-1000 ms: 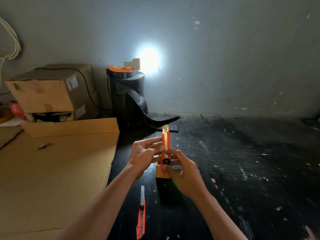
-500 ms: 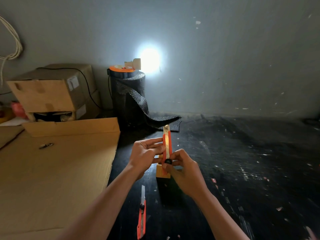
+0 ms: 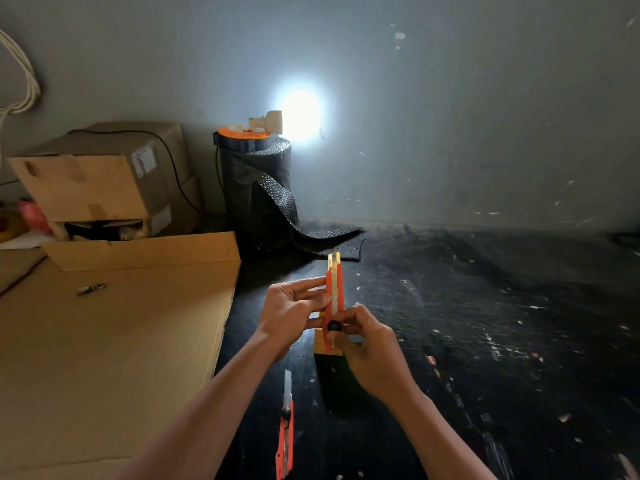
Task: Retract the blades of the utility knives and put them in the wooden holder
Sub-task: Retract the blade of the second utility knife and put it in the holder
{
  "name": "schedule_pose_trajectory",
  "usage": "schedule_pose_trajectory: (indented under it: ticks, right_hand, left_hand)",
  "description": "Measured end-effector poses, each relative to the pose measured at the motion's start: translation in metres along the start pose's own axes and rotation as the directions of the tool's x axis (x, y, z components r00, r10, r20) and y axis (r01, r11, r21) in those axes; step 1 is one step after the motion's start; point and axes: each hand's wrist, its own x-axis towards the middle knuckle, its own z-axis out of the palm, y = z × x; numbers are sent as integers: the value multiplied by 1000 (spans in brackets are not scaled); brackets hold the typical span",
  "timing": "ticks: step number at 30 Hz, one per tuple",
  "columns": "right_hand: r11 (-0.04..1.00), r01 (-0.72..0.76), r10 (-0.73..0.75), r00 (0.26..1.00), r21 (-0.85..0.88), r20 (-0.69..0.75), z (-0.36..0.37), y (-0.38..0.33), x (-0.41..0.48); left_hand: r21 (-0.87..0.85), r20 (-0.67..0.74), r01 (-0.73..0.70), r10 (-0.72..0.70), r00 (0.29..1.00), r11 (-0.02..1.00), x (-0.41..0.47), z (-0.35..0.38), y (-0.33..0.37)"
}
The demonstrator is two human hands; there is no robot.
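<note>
The person holds an orange utility knife [image 3: 334, 299] upright in front of the chest, above the dark, paint-flecked worktop [image 3: 485, 323]. The left hand [image 3: 294, 311] has its grip pinched on the knife's upper body, fingers wrapped from the left side. The right hand [image 3: 372, 355] grasps the lower end, thumb by the black slider knob [image 3: 334, 326]. A short pale tip shows at the top of the knife; whether that is blade or the metal guide cannot be told in the glare.

Directly behind the hands stands the wooden holder [image 3: 323, 346], and only a yellowish patch of it shows between the wrists; its slots are hidden, and its lower part merges into shadow. The knife's bottom end overlaps the holder's top in this view, but whether it touches cannot be made out.

A second utility knife [image 3: 285, 434] lies flat on the worktop nearer the person, between the forearms, its grey blade extended and pointing away; its rear end is cut off by the lower edge of the view.

To the left lies a flat cardboard sheet [image 3: 114, 341] with a small metallic item [image 3: 90, 289] too small to identify. Behind it sit stacked cardboard boxes [image 3: 104, 181], and a roll of black mesh [image 3: 258, 188] stands by the wall with a bright lamp [image 3: 299, 114] whose glare washes out its shape.
</note>
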Motion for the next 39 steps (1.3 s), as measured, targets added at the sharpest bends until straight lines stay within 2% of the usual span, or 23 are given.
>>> schedule_pose_trajectory:
  ticks: [5, 10, 15, 17, 18, 21, 23, 26, 33, 39]
  right_hand:
    - [999, -20, 20, 1000, 37, 5, 8, 7, 3]
    - [973, -110, 118, 993, 204, -28, 12, 17, 17]
    - [974, -109, 120, 992, 200, -45, 15, 28, 44]
    - [970, -137, 146, 989, 201, -34, 17, 34, 56]
    - [970, -158, 168, 985, 187, -37, 19, 40, 63]
    - [974, -209, 217, 972, 90, -89, 24, 61, 88]
    - [974, -220, 225, 968, 57, -111, 28, 75, 107]
    - [968, -251, 251, 959, 14, -134, 37, 93, 132]
    - [939, -330, 317, 940, -95, -125, 69, 138, 159]
    - [893, -405, 393, 914, -194, -100, 88, 161, 165]
  left_hand:
    - [8, -6, 21, -21, 1000, 1000, 5, -5, -10]
    - [-23, 49, 71, -70, 996, 997, 11, -12, -28]
    - [-20, 82, 96, -94, 992, 995, 23, -15, -56]
    - [6, 37, 109, -109, 993, 994, 33, -17, -67]
    - [44, -7, 110, -110, 994, 993, 39, -18, -73]
    - [307, -135, 93, -54, 989, 947, 63, -24, -99]
    - [459, -121, 103, -53, 991, 882, 79, -26, -115]
    - [588, -116, 141, -90, 989, 796, 103, -23, -135]
    - [689, -63, 217, -241, 968, 691, 138, -17, -179]
    - [618, -105, 297, -298, 949, 728, 152, -17, -195]
